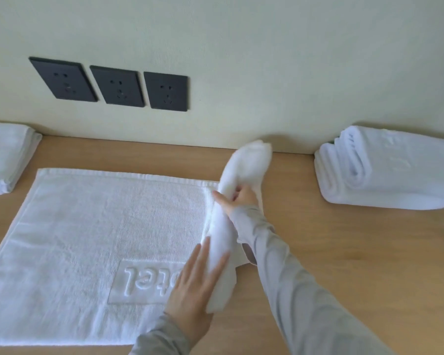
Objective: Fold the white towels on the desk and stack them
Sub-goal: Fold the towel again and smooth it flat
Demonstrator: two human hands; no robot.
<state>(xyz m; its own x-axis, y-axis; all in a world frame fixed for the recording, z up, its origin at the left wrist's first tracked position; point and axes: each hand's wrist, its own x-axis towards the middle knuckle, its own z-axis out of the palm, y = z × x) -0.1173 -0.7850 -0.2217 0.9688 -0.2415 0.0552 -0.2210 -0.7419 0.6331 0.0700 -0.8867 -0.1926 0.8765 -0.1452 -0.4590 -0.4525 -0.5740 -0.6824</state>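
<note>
A single camera worn on the head looked forward and steeply down across the bench (344,252) toward the far wall (241,47). It was near enough that the sleeved arms were cut by the bottom edge, and the left hand (195,285) and right hand (239,198) sat near mid-frame. Its wide view ran from a folded towel (5,157) cut by the left edge, over the spread towel (75,226) and the wall sockets (116,85), to a towel stack (385,170) cut by the right edge.

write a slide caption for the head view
Folding: left hand presses, right hand grips the raised end of a white towel on the desk
</note>
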